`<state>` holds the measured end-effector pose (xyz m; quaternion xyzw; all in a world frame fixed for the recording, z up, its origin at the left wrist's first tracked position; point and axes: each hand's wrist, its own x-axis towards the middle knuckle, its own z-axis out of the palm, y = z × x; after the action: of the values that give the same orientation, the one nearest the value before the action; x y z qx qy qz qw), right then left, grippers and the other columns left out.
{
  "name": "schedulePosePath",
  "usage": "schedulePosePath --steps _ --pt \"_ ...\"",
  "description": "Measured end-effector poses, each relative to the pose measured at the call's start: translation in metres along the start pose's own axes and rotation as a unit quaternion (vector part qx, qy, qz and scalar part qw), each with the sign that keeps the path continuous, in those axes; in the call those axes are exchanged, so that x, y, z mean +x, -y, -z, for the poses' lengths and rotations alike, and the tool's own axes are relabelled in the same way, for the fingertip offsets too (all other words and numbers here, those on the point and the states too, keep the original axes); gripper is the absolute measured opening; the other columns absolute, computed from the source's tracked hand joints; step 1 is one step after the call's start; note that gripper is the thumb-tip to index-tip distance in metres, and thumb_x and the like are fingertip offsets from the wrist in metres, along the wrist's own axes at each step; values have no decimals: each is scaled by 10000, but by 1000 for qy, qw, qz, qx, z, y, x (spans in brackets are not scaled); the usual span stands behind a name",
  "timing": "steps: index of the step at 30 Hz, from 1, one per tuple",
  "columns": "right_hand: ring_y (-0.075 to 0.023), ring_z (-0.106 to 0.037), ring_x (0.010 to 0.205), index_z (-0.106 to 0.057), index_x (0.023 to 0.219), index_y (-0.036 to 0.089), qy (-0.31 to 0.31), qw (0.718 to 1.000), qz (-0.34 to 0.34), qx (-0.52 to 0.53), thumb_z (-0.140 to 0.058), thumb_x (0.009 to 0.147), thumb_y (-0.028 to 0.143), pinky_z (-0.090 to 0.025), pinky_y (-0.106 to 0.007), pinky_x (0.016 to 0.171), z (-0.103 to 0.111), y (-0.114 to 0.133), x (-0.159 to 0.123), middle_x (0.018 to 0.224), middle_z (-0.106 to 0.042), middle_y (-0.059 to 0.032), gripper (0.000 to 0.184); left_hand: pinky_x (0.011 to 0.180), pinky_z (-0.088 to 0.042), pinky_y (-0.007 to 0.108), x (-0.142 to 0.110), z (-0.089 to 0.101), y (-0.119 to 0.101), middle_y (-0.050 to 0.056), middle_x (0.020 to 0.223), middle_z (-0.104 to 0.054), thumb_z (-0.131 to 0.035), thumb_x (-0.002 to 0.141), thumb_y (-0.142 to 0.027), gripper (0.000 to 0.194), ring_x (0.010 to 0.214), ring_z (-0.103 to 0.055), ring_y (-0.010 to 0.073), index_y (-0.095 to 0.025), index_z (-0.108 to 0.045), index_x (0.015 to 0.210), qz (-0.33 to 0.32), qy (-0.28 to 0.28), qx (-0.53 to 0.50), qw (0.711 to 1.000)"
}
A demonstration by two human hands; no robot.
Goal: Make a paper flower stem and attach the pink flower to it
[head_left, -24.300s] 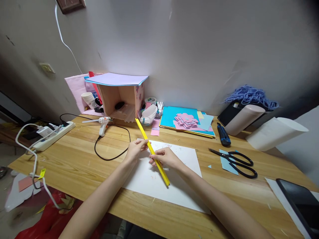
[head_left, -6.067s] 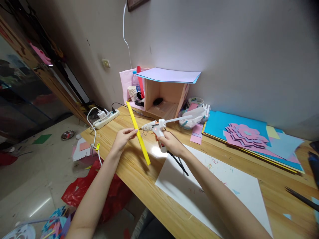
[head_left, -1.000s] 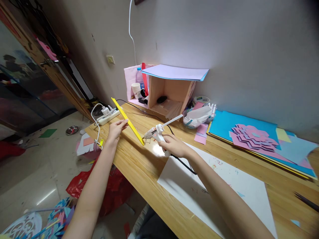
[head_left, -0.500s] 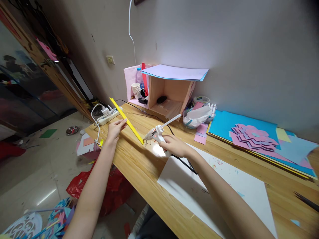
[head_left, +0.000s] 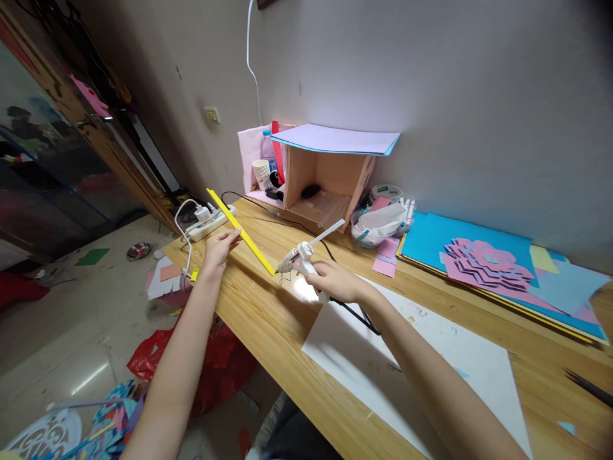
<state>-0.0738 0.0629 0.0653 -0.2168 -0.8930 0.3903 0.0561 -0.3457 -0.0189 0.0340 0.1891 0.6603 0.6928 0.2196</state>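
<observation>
My left hand pinches a long yellow strip near its middle, holding it slanted above the wooden desk. In my right hand is a white hot glue gun, gripped by its handle, with a glue stick poking out of its back. The gun's nozzle is at the strip's lower right end; whether they touch I cannot tell. A black cord hangs from the handle. Beneath my right forearm lies a large white sheet with small coloured marks.
A cardboard box with a lilac sheet on top stands against the wall. Left of it are paper cups; a power strip sits at the desk's left edge. Blue sheets and a pink paper flower lie at right, near black tweezers.
My left hand and the yellow strip have shifted slightly left. The glue gun is almost where it was, with its glue stick a little further left.
</observation>
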Motion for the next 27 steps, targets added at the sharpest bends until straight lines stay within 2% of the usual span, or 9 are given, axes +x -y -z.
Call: schedulePosePath --steps 5,8,13,15,17,19,23,27 --pt "-172 -496 686 -487 574 183 7 1000 -12 10 -433 781 314 -347 -272 615 1 -2 0 683 -531 -25 251 648 -494 221 2 2 0 37 677 -676 -797 467 -304 281 644 -620 115 -137 -689 666 3 -14 -4 1000" --pt "-169 -507 694 -554 666 178 -7 999 -15 41 -425 791 340 -351 -267 624 1 -9 1 688 -539 -14 241 640 -498 216 2 6 0 36 696 -681 -800 462 -306 293 652 -621 115 -143 -695 682 6 -19 -6 1000" --pt "-153 -507 641 -552 834 165 -131 987 9 94 -393 805 339 -347 -253 600 -15 -32 23 685 -541 3 237 646 -490 195 -9 14 -6 31 709 -685 -812 441 -305 312 630 -606 90 -144 -702 683 17 -12 -16 1000" --pt "-156 -516 677 -528 879 161 -181 979 11 89 -395 808 331 -352 -251 623 -24 -39 39 745 -560 -11 228 645 -491 201 -17 17 -10 36 703 -685 -823 420 -314 332 624 -604 93 -139 -703 674 21 -2 -23 1000" --pt "-161 -509 722 -507 870 158 -203 978 5 44 -425 804 345 -351 -253 657 -33 -43 58 811 -576 -32 214 638 -494 211 -28 19 -16 42 698 -686 -832 401 -327 356 626 -605 102 -137 -705 674 21 7 -30 999" --pt "-167 -494 776 -492 846 162 -209 978 19 -11 -417 818 325 -342 -254 696 -40 -43 76 859 -584 -47 181 629 -492 207 -41 19 -20 41 686 -683 -840 380 -333 376 616 -602 100 -134 -707 670 25 15 -38 999" --pt "-183 -476 822 -488 849 173 -221 975 20 -34 -403 830 280 -326 -268 738 -52 -43 104 892 -586 -58 138 618 -476 188 -69 17 -23 30 661 -679 -848 366 -339 396 593 -589 84 -132 -707 673 54 39 -61 996" --pt "-210 -473 863 -523 838 173 -224 974 11 -39 -437 811 242 -310 -314 800 -59 -43 119 905 -594 -75 113 626 -471 192 -92 10 -26 37 679 -684 -837 426 -351 378 609 -588 85 -123 -709 698 57 79 -78 992"
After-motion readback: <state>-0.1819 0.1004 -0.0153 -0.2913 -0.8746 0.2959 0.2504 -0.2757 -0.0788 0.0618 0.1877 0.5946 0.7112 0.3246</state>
